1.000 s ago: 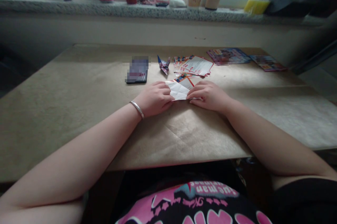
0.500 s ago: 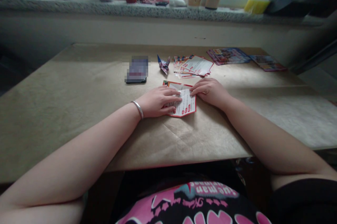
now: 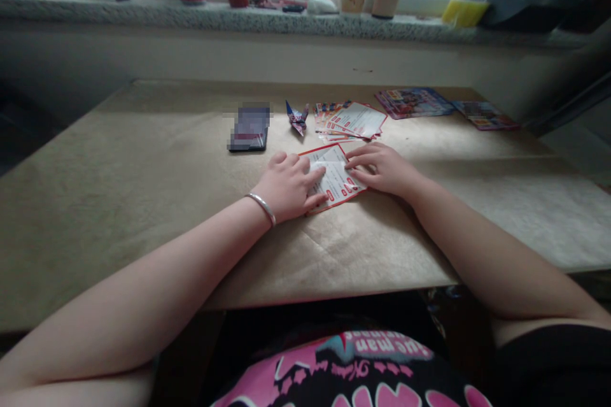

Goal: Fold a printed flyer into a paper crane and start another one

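A red-edged printed paper sheet (image 3: 337, 178) lies flat on the brown table (image 3: 143, 165) in front of me. My left hand (image 3: 289, 185), with a silver bracelet on the wrist, rests on the sheet's left part, fingers pressed down on it. My right hand (image 3: 382, 168) lies on the sheet's right edge with the fingers stretched flat toward the middle. Neither hand grips anything; both press the paper against the table.
A dark phone (image 3: 249, 128) lies behind my left hand. A small folded paper crane (image 3: 296, 117) stands beside a pile of printed sheets (image 3: 353, 120). More leaflets (image 3: 413, 102) lie far right. Cups and bottles stand on the window sill (image 3: 267, 17).
The folded white paper has been opened out and turned, so that its printed red-edged side lies flat. Both hands moved from pinching its edges to pressing on it.
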Tool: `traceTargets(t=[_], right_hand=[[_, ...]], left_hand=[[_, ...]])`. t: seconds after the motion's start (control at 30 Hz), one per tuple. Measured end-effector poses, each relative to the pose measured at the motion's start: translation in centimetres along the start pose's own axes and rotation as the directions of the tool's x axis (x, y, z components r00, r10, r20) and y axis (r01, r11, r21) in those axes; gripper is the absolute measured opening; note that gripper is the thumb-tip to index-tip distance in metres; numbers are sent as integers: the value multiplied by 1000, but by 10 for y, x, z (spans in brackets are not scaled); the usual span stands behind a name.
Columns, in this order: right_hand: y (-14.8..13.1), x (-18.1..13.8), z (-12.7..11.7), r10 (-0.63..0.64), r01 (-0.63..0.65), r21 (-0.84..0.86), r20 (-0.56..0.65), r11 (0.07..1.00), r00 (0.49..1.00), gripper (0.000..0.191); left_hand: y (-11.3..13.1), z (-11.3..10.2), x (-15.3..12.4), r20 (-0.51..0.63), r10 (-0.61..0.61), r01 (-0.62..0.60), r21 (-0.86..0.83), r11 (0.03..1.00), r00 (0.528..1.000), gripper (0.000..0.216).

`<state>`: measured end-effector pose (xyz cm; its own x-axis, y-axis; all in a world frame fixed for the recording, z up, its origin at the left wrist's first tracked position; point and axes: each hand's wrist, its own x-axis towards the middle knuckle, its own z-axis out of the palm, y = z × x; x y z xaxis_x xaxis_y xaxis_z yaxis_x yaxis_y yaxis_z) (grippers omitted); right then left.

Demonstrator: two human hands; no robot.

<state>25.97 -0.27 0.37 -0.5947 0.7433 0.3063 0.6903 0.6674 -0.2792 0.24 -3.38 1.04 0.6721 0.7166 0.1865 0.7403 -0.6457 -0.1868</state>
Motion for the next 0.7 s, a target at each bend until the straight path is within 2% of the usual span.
traceTargets(t=[0.17,0.23,0.33,0.5,0.7], right_hand=[[0,-1,5,66,-62,-77,50,995,997,51],[1,0,8,92,-88,-86,41,992,995,53],[3,4,13,116,-116,-83,0,990,993,47],[4,8,19,196,-197,-7,-41,980,980,36],[3,9,22,280,-270,118,-81,956,956,18]], left_hand=[[1,-1,2,-18,-93,94,58,994,996,53],[1,-1,4,-7,-117,117,46,992,993,48],[1,2,5,-2,-131,131,-7,991,991,47],[-2,11,8,-82,-234,224,-107,969,969,67],[-22,21,12,-41,-349,334,-211,919,936,70]])
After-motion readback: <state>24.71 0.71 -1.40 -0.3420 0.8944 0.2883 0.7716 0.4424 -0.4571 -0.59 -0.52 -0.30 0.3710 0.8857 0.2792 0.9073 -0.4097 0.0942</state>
